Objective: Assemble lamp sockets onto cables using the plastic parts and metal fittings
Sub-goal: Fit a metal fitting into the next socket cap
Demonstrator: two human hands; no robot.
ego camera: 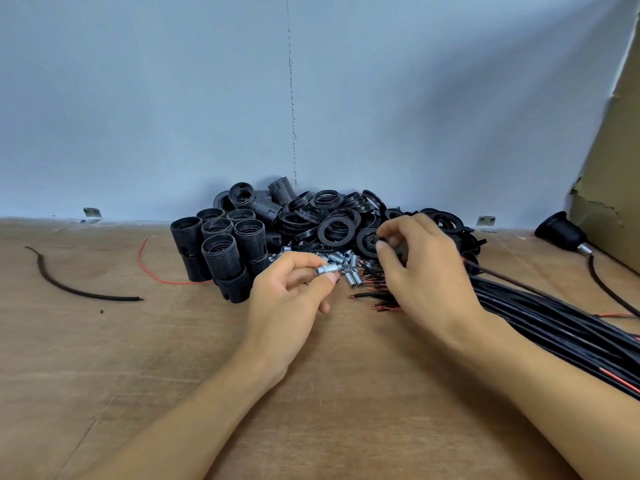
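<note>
Left hand (291, 292): grip closed on one metal fitting (329, 270), pinched level between thumb and fingertips, just above the counter (138, 358). Right hand (426, 271): fingers curled, thumb and forefinger pinching a black cap (369, 241) at the near edge of the ring pile (336, 216). Loose fittings (350, 259) lie between the hands. Socket bodies (221, 247) stand left of the rings. Cable bundle (554, 317) lies under the right wrist, stripped ends towards the fittings.

Noted left forearm (180, 420) and right forearm (540, 386) bare to frame edge, 7 and 4 o'clock; left hand (287, 299), right hand (422, 268) bare, nails short.
</note>
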